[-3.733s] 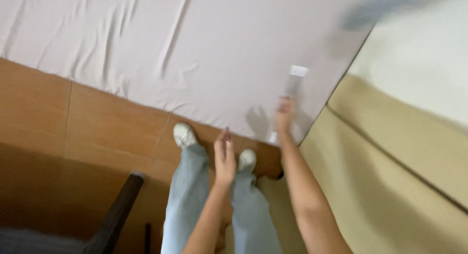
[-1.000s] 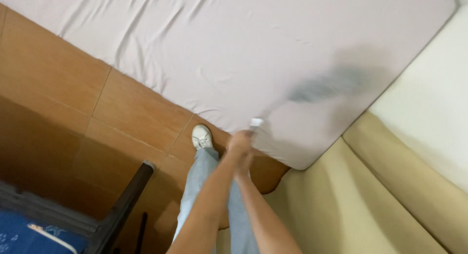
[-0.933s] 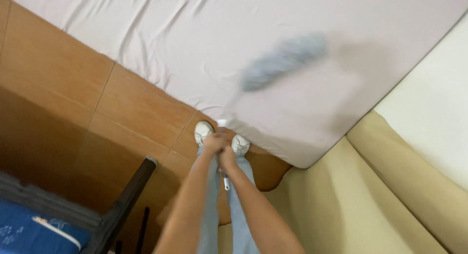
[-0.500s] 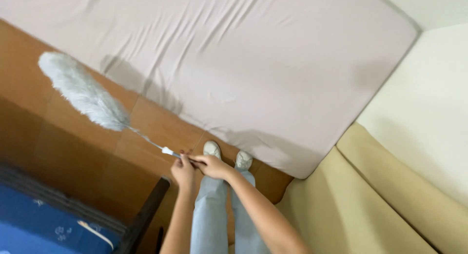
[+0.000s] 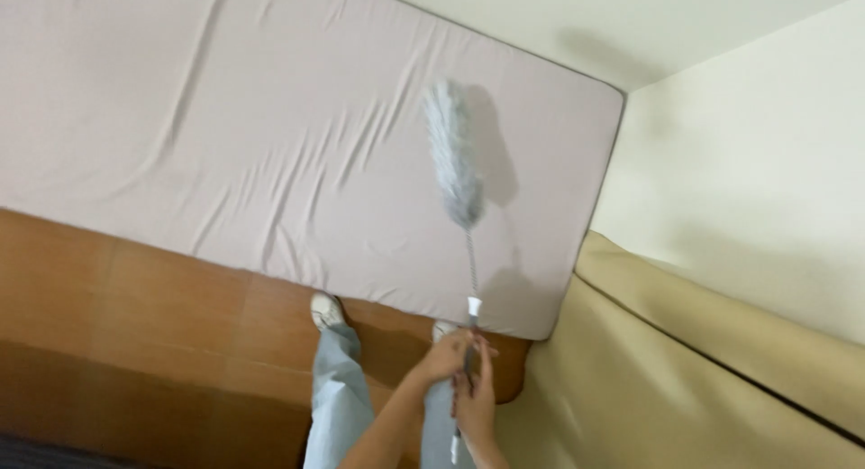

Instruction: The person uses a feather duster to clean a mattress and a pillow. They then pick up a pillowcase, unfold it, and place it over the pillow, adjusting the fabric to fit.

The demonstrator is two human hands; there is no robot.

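Holding: a feather duster (image 5: 455, 158) is being gripped by its handle with both hands, just above the person's feet.
Change: half a second ago the duster head was being pointed out to the left over the wooden floor; it is now being held out over the mattress (image 5: 225, 145), so the sweep is being judged to have swung back across the bed.
Meaning: the far right part of the mattress, near the corner of the room, is being covered at this moment.
Duster head: a long, fluffy, pale grey-white plume is being shown slightly blurred, casting a soft shadow to its right on the sheet.
Duster stem: a thin twisted wire is running from the plume down to a white collar at the top of the handle.
Left hand (image 5: 446, 356): it is being closed around the handle just below the white collar.
Right hand (image 5: 475, 401): it is being closed around the handle lower down, touching the left hand.
Mattress: a pale pinkish sheet with creases is being seen, lying directly on the floor and reaching the wall corner.
Floor (image 5: 135, 334): brown wooden boards are being shown beside the mattress.
Feet: white shoes (image 5: 326, 309) and light blue trousers are being seen at the mattress edge.
Wall (image 5: 748, 163): cream above, tan below.
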